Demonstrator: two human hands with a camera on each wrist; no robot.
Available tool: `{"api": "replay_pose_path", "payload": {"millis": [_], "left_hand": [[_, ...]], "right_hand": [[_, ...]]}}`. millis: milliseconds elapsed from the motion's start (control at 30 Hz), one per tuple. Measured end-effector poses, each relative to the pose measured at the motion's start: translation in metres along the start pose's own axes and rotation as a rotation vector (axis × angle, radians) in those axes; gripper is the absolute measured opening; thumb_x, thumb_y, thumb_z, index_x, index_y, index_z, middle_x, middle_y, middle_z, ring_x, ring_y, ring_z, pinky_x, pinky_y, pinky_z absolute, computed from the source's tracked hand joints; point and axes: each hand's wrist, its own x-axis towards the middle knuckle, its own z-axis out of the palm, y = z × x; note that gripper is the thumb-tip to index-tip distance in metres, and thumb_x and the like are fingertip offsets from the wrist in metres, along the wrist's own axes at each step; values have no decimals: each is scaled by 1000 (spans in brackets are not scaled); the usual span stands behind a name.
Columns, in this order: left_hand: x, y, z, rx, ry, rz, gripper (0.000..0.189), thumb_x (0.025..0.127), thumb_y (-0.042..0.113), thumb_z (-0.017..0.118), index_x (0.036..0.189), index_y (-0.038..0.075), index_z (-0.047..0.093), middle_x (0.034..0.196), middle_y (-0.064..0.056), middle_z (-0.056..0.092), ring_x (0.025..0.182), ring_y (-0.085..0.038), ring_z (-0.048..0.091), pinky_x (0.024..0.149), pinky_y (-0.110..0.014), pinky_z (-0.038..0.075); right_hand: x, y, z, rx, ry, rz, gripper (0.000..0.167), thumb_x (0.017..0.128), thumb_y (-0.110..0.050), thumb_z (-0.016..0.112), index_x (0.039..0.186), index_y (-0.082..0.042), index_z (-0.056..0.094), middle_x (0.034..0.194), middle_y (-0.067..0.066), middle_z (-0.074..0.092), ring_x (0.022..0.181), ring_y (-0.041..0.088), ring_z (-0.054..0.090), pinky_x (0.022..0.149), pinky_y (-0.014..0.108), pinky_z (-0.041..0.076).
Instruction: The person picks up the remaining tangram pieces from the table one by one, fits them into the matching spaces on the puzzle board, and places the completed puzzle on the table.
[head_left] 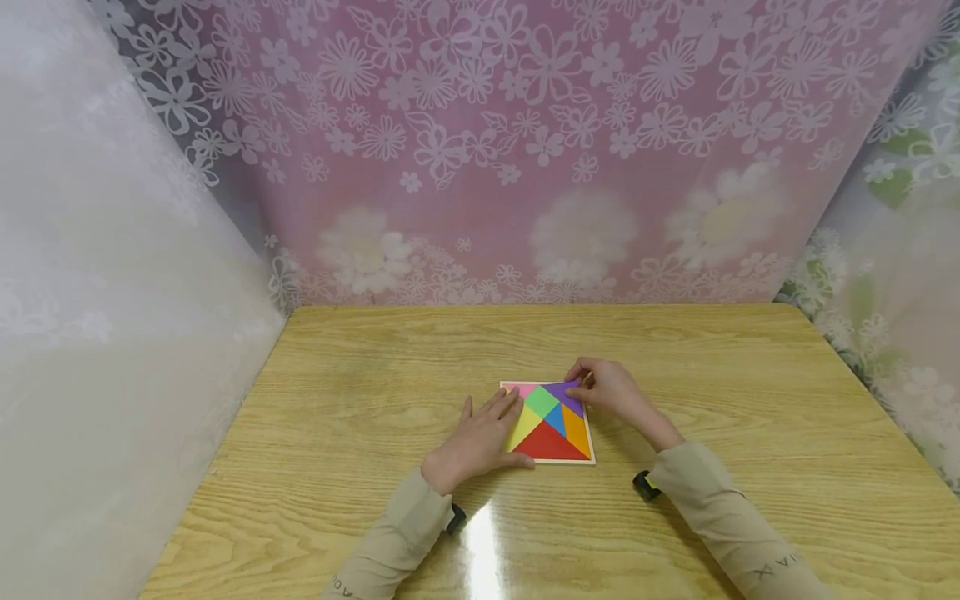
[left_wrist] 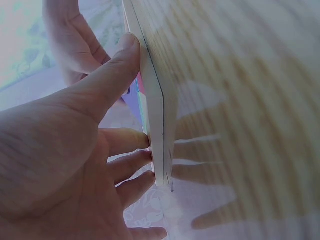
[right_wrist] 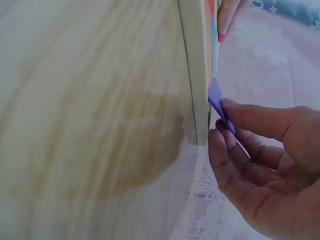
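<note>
A square tangram board (head_left: pixel 562 462) with a pale rim lies on the table, filled with coloured pieces. My left hand (head_left: pixel 476 437) rests on its left side, fingers spread over the pink and yellow pieces, thumb on the near rim. At the far right corner my right hand (head_left: pixel 611 392) pinches the purple triangle (right_wrist: pixel 220 107) between thumb and fingers. In the right wrist view that triangle is tilted, its outer edge raised off the board. A green square (head_left: pixel 540 402), blue triangle (head_left: pixel 557 421), orange piece (head_left: pixel 575 429) and red triangle (head_left: pixel 553 444) lie flat in the board.
The wood-grain table (head_left: pixel 360 375) stretches out on all sides of the board. A pink floral curtain (head_left: pixel 465 167) hangs behind its far edge, with pale sheets at left and right. Dark wrist devices (head_left: pixel 646 486) sit below both cuffs.
</note>
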Motion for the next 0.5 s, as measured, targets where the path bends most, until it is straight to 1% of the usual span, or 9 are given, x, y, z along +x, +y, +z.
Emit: {"api": "replay_pose_path", "payload": {"millis": [167, 400, 500], "left_hand": [[0, 0, 0, 3, -2, 0, 96, 90, 60, 66, 160, 5, 28, 168, -8, 20, 156, -26, 17, 118, -67, 18], [1, -1, 1, 6, -1, 5, 97, 90, 60, 66, 160, 5, 28, 169, -8, 20, 156, -26, 17, 118, -67, 18], [1, -1, 1, 7, 1, 6, 97, 90, 60, 67, 160, 5, 28, 168, -8, 20, 156, -27, 17, 118, -68, 18]], "right_hand": [[2, -1, 1, -17, -16, 31, 13, 88, -10, 79, 96, -3, 72, 88, 9, 69, 81, 24, 65, 71, 34, 55], [4, 1, 0, -79, -44, 9, 16, 86, -11, 82, 95, -4, 71, 89, 11, 59, 81, 24, 56, 74, 36, 48], [3, 2, 0, -86, -35, -13, 15, 88, -11, 80, 96, -3, 70, 89, 11, 60, 81, 24, 58, 75, 39, 50]]}}
